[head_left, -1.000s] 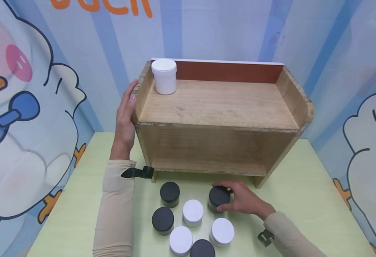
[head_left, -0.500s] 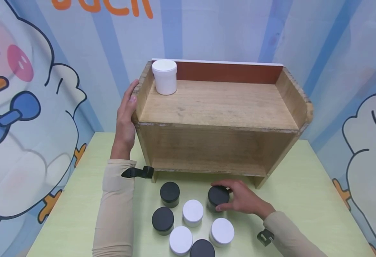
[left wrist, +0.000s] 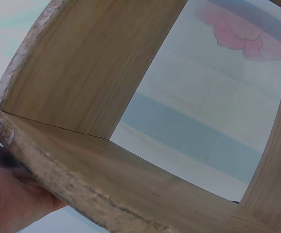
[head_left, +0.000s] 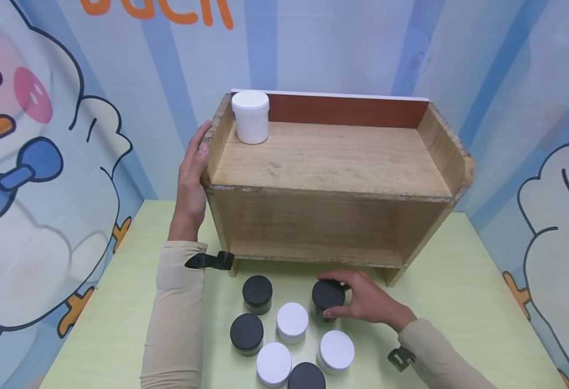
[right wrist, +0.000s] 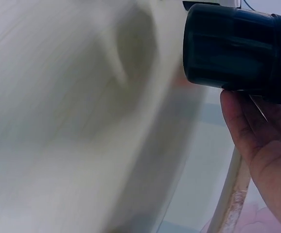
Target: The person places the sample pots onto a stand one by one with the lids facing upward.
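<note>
My right hand (head_left: 369, 302) grips a dark jar with a black lid (head_left: 327, 293), thumb and fingers on opposite sides, in front of the shelf. In the right wrist view the jar (right wrist: 233, 51) has its base apart from the tabletop. With fairly straight fingers, my left hand (head_left: 190, 186) rests against the outer left side of a two-tier wooden shelf (head_left: 333, 162); the left wrist view shows part of that hand (left wrist: 14, 199) at the panel's edge. On the upper tier, in the left back corner, a white lidded jar (head_left: 251, 118) stands upright.
Before the shelf, on the pale green table (head_left: 459, 324), stand several more jars, including a black-lidded jar (head_left: 257, 292), another black-lidded jar (head_left: 246, 332) and a white-lidded jar (head_left: 292, 321). A printed curtain (head_left: 333, 48) hangs behind and at both sides.
The dark jar in my right hand has shifted slightly left and its lid is a little higher in view. My left hand stays against the shelf.
</note>
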Tool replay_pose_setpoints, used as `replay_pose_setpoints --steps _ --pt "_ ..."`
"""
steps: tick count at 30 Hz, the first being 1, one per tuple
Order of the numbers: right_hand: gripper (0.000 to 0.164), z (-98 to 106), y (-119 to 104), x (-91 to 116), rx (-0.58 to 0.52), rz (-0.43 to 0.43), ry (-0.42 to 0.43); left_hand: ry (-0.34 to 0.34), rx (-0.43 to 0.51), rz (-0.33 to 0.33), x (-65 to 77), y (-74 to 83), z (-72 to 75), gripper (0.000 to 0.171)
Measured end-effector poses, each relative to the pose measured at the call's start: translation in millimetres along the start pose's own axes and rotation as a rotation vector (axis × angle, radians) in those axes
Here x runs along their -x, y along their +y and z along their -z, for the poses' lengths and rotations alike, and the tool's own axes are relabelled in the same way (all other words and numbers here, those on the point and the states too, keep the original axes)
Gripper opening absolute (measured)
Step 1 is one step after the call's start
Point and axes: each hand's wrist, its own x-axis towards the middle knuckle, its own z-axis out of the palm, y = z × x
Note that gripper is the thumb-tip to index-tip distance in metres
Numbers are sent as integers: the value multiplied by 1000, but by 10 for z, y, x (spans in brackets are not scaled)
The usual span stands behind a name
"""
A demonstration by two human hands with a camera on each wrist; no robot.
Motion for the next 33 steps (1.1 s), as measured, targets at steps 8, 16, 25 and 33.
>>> replay_pose_setpoints --steps 8,16,25,33 --pt "68 69 -89 -35 -12 7 -15 -2 6 8 -8 -19 -6 54" --pt "68 110 -143 -60 0 24 -21 -5 4 8 -14 -30 -3 54" --pt "66 166 -230 -94 1 31 -22 -2 0 13 -11 -33 3 53" --pt "67 238 -318 -124 15 51 7 -2 -3 13 -11 -33 5 53"
